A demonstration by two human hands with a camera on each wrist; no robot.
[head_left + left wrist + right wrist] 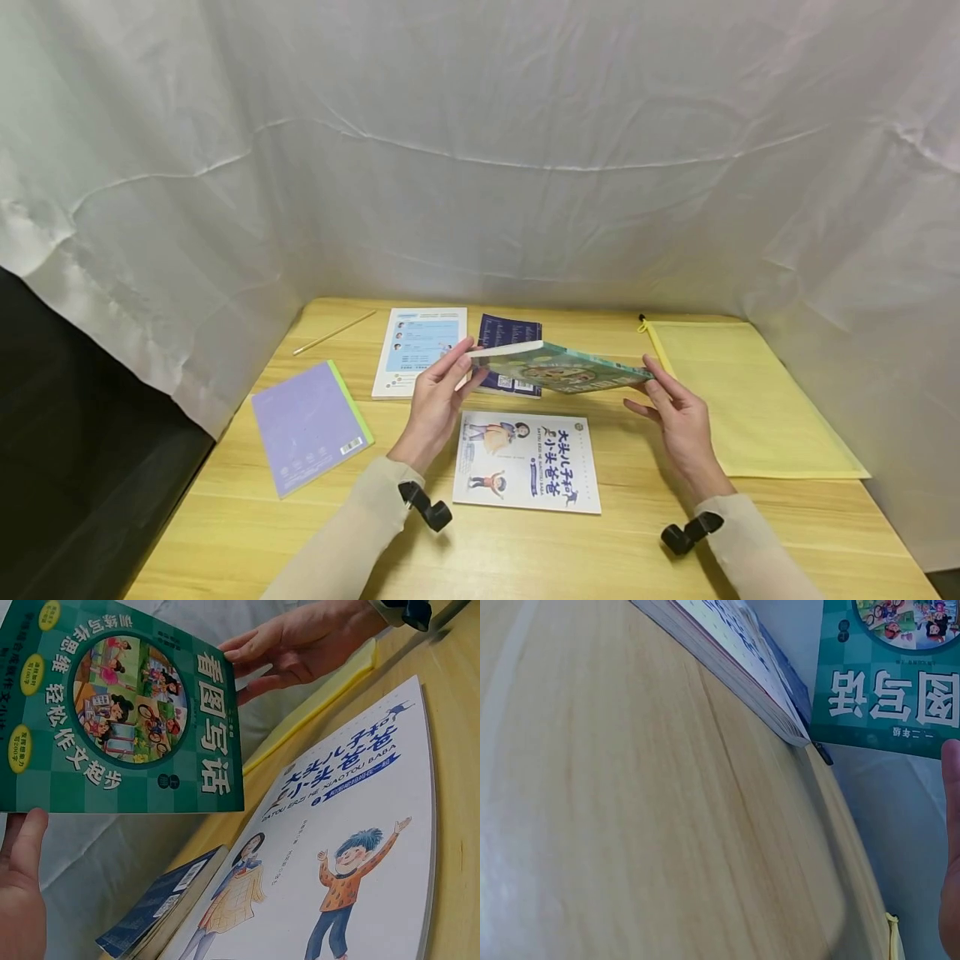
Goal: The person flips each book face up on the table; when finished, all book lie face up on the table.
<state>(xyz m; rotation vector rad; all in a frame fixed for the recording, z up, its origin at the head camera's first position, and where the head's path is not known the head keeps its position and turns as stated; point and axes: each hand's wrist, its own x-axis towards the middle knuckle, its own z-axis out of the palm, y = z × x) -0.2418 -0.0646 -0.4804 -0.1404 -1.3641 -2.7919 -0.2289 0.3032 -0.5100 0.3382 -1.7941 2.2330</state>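
A pale wooden table (247, 533) sits in front of you, closed in on 3 sides by a wrinkled white cloth backdrop (525, 150). You hold a thin green checkered paperback book (564, 367) in the air above the middle of the table, nearly level. Your left hand (435, 404) pinches its left edge, thumb and fingers curled onto the spine end. Your right hand (678, 417) supports the right edge with fairly straight fingers; whether its thumb clamps the cover, you cannot tell from these views.

Directly under the lifted book lies a white picture book with blue lettering and cartoon children (528, 459), flat and face up. Behind it rest a dark navy booklet (512, 333) and, just beside that to the left, a white and light-blue book (420, 348). Further left sit a lilac notebook with a green spine (309, 425) and a thin wooden stick or pencil (333, 332). A yellow mesh zip pouch (750, 400) lies flat on the right, and nothing can be seen inside it.

Judging by this, the work is barely under way: 1 book is lifted and 4 remain lying loose on the table.
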